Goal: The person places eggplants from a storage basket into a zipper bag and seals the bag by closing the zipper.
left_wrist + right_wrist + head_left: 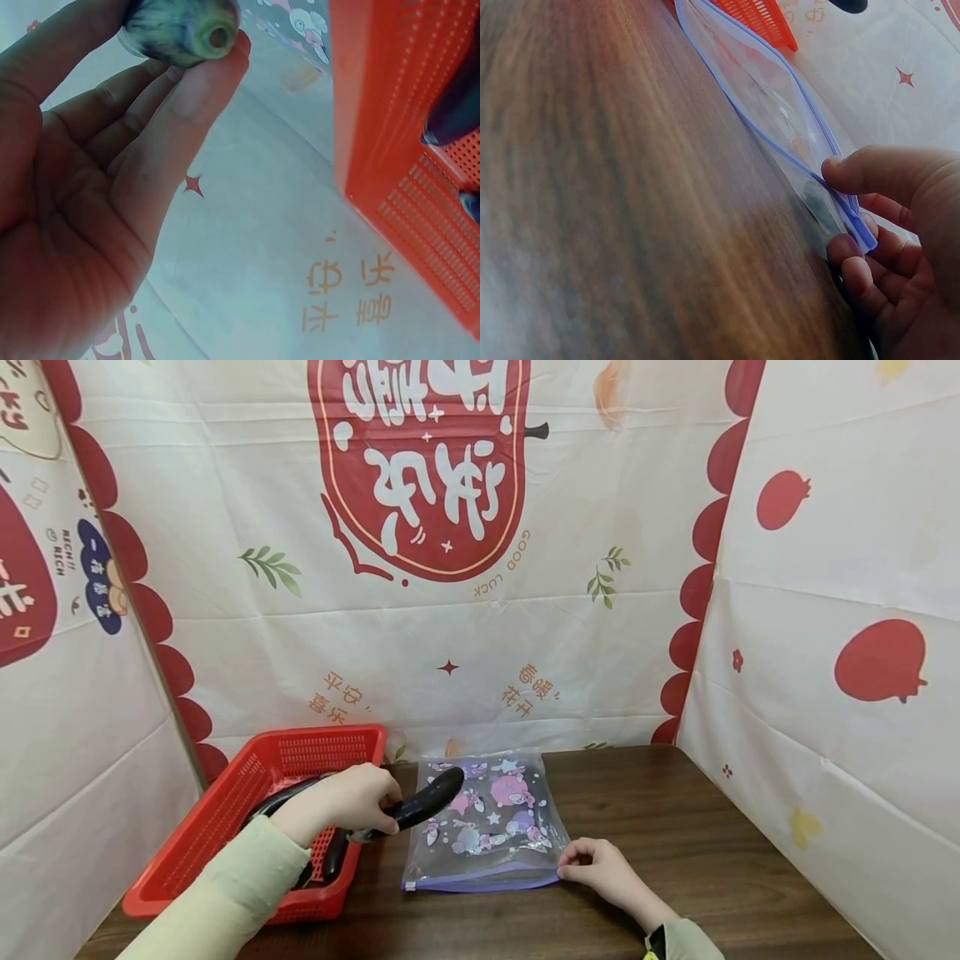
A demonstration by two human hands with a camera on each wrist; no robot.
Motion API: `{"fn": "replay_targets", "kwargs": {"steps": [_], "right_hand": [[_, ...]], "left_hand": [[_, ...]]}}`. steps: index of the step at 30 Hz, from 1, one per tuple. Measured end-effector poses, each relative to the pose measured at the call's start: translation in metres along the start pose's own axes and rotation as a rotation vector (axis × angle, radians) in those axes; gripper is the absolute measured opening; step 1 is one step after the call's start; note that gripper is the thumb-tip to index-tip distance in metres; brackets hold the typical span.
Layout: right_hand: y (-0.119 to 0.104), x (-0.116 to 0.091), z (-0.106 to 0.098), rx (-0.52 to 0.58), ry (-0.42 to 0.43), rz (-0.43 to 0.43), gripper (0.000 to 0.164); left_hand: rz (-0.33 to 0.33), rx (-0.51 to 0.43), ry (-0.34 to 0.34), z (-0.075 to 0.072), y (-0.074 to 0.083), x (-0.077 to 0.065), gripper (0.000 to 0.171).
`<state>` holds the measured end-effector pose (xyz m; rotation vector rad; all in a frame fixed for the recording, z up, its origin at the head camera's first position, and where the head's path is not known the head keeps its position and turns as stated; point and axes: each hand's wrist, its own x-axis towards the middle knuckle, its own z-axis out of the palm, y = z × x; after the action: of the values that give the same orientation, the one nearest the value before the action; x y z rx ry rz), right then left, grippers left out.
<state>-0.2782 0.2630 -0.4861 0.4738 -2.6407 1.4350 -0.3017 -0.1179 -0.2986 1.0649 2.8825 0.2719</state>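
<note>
Left hand [356, 797]: pinches an eggplant [431, 795] between thumb and fingers, near the stem end.
Eggplant: reaches out from the left hand toward the right, its dark rounded end over the bag's left part in the head view; the cut stem faces the left wrist camera.
Right hand [603, 870]: grips the near right corner of the bag [491, 818], thumb on one side of the purple zip [487, 883], fingers on the other.
Hands: well apart, most of the bag between them.
Bag: clear, printed with pink and purple figures and stars, flat to the left of the right hand; the edges of its mouth are parted beside that hand's thumb.
Basket [315, 906]: red, under and left of the left hand, with more eggplants [333, 857] in it.
Table [660, 827]: brown wood, beneath both hands.
Cloth [480, 635]: white, printed, upright beyond both hands.
</note>
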Motion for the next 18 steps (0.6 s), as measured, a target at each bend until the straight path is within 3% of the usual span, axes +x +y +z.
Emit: {"fn": "replay_targets", "kwargs": {"steps": [11,18], "right_hand": [[0.001,-0.002,-0.001,0.037,0.000,0.001,0.010],[0.000,-0.002,-0.001,0.049,-0.005,-0.014,0.009]], "left_hand": [[0.077,0.018,0.003,0.013,0.015,0.001,0.014],[0.123,-0.021,-0.039,0.019,0.026,0.001,0.015]]}}
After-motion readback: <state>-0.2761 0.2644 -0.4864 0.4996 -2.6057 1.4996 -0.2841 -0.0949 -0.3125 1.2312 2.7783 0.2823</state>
